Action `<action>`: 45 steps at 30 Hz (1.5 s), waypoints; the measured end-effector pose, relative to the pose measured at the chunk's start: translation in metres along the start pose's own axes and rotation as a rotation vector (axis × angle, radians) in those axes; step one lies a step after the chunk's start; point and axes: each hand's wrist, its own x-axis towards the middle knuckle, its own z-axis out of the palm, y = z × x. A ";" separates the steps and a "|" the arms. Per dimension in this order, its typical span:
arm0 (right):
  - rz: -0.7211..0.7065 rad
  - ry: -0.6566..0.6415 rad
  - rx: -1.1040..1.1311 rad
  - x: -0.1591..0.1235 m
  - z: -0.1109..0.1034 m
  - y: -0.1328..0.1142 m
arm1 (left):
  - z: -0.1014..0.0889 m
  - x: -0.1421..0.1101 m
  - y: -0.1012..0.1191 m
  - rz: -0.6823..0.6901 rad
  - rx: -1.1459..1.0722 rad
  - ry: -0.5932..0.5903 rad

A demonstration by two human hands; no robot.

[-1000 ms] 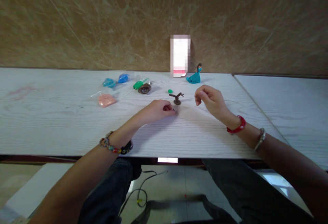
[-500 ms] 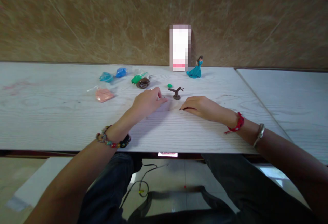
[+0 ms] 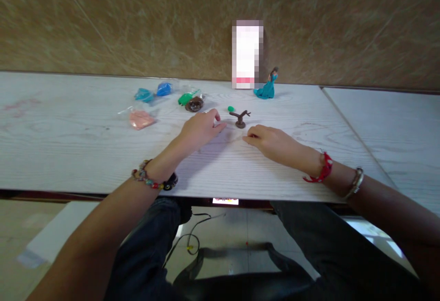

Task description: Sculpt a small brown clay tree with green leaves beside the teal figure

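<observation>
A small brown clay tree [image 3: 240,121] with forked branches stands upright on a round base. My left hand [image 3: 202,129] hovers just left of it, thumb and index finger apart with nothing visible between them. To the tree's right, my right hand [image 3: 268,139] is closed, its thumb against curled fingers; whatever lies in the pinch is hidden. Behind the tree sits a little green clay ball [image 3: 231,108]. Neither hand touches the tree.
Bags of brown clay [image 3: 195,104], green clay [image 3: 184,98], blue clay [image 3: 164,89], light blue clay [image 3: 144,95] and pink clay [image 3: 141,120] lie at left. A blurred-out phone-like screen [image 3: 245,55] leans on the wall beside a teal-dressed figurine [image 3: 266,90].
A tiny dark piece showed at my right fingertips before and is out of sight now. The right fingers have curled more. The whole view has shifted slightly.
</observation>
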 end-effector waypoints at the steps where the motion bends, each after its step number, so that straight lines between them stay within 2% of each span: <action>1: -0.010 -0.010 -0.047 -0.001 -0.001 -0.001 | 0.000 0.000 0.000 -0.001 0.003 -0.003; 5: -0.034 -0.032 -0.101 -0.003 -0.002 0.002 | -0.001 0.000 0.000 -0.002 0.007 -0.015; 8: -0.029 -0.011 0.068 -0.001 -0.002 0.005 | -0.001 0.000 0.000 -0.003 0.005 -0.019; 11: -0.053 0.068 0.289 0.001 0.000 0.008 | -0.001 0.001 -0.001 -0.002 0.006 -0.015; 14: -0.038 0.119 0.375 0.003 0.001 0.010 | -0.001 0.001 -0.002 0.001 0.011 -0.011; 21: 0.007 0.055 0.382 0.004 -0.003 0.011 | 0.000 0.003 -0.005 -0.007 0.028 -0.013; 28: 0.038 0.131 0.384 0.004 -0.002 0.013 | 0.000 0.003 -0.005 0.003 0.020 -0.017; 33: 0.024 0.046 0.244 0.003 0.002 0.012 | -0.001 0.003 -0.003 -0.009 0.024 -0.027; 39: -0.014 0.089 0.096 0.002 0.010 0.010 | 0.000 0.003 -0.004 -0.011 -0.002 -0.026; 41: -0.006 0.087 0.114 0.003 0.009 0.008 | 0.000 0.003 -0.004 -0.003 0.000 -0.025; 45: 0.098 0.093 0.228 0.006 0.006 0.007 | 0.000 0.003 -0.004 0.000 0.025 -0.029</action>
